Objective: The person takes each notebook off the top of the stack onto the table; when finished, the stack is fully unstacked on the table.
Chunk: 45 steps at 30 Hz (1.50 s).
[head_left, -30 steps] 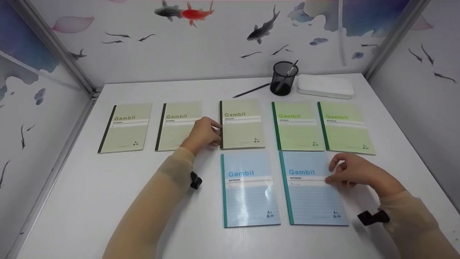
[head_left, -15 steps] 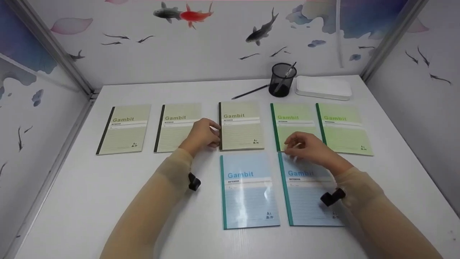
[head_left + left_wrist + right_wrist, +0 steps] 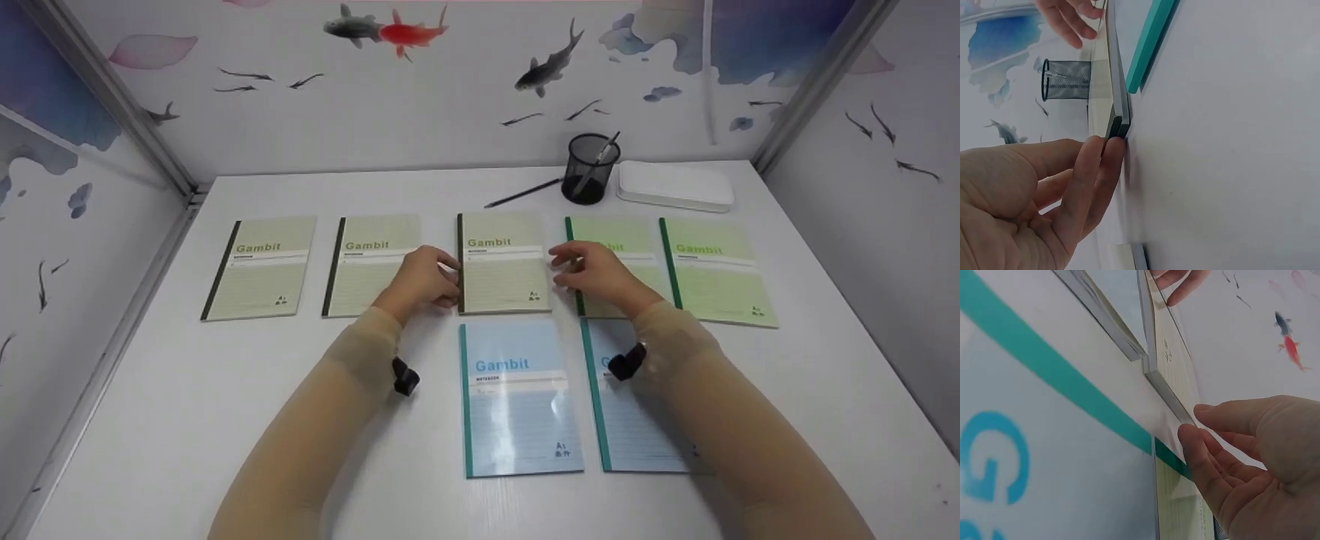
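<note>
The middle beige notebook (image 3: 506,274), with a dark spine, lies between my two hands in the head view. My left hand (image 3: 424,277) touches that spine with its fingertips. In the left wrist view those fingertips (image 3: 1113,147) meet the spine end, which shows two layers, like stacked notebooks. My right hand (image 3: 596,274) is at the opposite edge, thumb and fingers slightly parted and relaxed, over the left green notebook (image 3: 637,289). In the right wrist view its fingertips (image 3: 1189,433) are right by the beige notebook's edge (image 3: 1171,396).
Two more beige notebooks (image 3: 262,277) lie to the left, one partly behind my left hand. A second green notebook (image 3: 724,289) is at right. Nearer lie two blue notebooks (image 3: 521,420). At the back are a pencil (image 3: 523,193), mesh pen cup (image 3: 589,184) and white case (image 3: 675,186).
My right hand has moved from the right blue notebook's edge, leftward and away from me, to the middle beige notebook's right edge. My left hand has stayed at the spine.
</note>
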Each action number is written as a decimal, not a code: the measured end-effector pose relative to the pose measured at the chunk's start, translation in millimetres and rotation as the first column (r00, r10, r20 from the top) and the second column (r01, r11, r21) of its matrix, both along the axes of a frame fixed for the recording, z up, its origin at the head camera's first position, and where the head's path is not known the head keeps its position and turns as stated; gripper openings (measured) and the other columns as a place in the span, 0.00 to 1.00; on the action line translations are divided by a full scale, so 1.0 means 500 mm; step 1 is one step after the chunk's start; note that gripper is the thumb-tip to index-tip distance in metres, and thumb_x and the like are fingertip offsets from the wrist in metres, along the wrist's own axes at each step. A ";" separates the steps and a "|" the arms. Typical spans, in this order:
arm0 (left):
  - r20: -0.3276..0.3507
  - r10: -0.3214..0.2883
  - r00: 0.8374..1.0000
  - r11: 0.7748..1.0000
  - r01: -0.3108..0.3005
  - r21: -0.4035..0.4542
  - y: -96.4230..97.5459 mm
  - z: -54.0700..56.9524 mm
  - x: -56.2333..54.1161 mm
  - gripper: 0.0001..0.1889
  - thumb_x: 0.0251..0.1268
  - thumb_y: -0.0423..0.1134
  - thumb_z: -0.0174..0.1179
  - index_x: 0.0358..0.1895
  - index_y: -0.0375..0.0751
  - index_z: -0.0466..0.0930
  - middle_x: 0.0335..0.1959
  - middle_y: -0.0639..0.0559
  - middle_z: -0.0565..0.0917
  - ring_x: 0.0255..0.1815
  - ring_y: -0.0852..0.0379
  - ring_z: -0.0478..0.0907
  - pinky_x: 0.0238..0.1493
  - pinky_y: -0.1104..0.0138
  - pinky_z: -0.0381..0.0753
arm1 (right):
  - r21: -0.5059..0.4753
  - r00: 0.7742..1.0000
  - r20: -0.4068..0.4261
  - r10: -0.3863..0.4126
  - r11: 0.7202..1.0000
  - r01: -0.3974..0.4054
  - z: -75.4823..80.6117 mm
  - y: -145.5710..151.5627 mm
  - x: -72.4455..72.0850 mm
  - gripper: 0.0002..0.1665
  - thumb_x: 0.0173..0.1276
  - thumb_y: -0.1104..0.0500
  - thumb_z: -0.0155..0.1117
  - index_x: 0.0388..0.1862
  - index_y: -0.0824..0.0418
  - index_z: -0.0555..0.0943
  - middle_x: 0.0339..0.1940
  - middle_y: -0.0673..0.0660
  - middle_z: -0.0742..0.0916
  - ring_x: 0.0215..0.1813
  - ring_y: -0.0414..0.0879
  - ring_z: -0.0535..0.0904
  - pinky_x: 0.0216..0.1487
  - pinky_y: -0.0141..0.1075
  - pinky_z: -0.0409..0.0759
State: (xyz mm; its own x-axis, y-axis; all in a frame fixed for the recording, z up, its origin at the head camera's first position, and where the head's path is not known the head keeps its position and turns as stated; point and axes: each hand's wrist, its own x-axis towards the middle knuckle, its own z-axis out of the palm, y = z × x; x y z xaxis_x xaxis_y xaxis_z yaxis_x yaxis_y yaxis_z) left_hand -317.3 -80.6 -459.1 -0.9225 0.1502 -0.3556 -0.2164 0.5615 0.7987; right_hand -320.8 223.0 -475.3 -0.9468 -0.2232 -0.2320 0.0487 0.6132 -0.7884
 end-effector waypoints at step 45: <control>0.107 -0.074 0.992 0.973 0.048 0.227 -0.025 -0.022 -0.117 0.38 0.66 0.31 0.66 0.78 0.46 0.62 0.62 0.41 0.81 0.47 0.54 0.84 0.49 0.64 0.87 | 0.001 0.997 0.072 -0.026 1.000 0.026 -0.014 -0.025 -0.059 0.38 0.68 0.64 0.69 0.77 0.55 0.71 0.67 0.51 0.82 0.58 0.48 0.79 0.56 0.39 0.81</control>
State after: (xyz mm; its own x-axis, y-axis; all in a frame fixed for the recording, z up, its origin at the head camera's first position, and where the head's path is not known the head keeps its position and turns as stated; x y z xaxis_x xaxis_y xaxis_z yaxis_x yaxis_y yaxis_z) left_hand -375.8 -93.0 -470.0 -0.8646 0.2926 -0.4084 -0.2839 0.3861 0.8777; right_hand -350.3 210.3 -482.1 -0.9330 -0.1990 -0.3000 0.1211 0.6113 -0.7821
